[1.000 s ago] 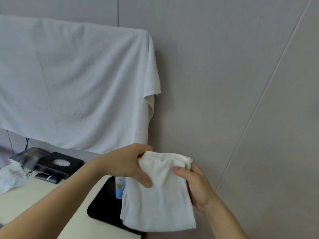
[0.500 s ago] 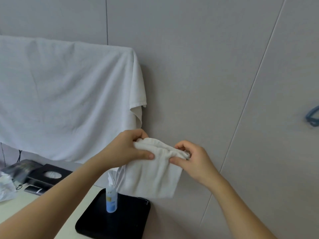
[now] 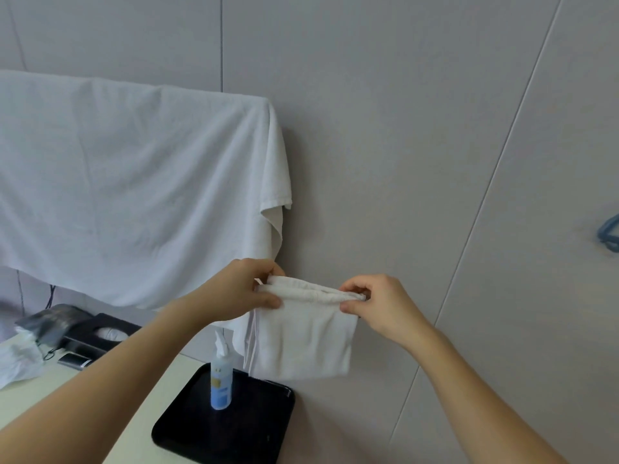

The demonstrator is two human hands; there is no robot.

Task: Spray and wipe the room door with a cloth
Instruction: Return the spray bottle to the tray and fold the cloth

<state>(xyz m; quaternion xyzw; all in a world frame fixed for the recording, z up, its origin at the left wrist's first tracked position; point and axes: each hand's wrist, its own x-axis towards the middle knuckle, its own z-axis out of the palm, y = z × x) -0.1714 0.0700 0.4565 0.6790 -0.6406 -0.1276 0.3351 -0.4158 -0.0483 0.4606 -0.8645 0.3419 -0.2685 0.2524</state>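
A folded white cloth (image 3: 303, 339) hangs in front of me, held at its top fold by both hands. My left hand (image 3: 241, 289) pinches its left corner and my right hand (image 3: 382, 304) pinches its right corner. Below the cloth a small blue spray bottle (image 3: 221, 376) with a white nozzle stands upright on a black tray (image 3: 234, 430). Neither hand touches the bottle. Grey wall panels (image 3: 418, 145) with thin seams fill the background; I cannot tell which panel is the door.
A large white towel (image 3: 134, 189) drapes over something at the left. On the pale table (image 3: 50, 393) lie a black tissue box (image 3: 100, 333), a crumpled white bag (image 3: 16, 360) and a small dark device (image 3: 75, 360). A blue object (image 3: 609, 231) hangs at the right edge.
Both hands have lifted the cloth and stretched its top fold out sideways. The view has tilted, so the spray bottle and tray now show fully below the cloth.
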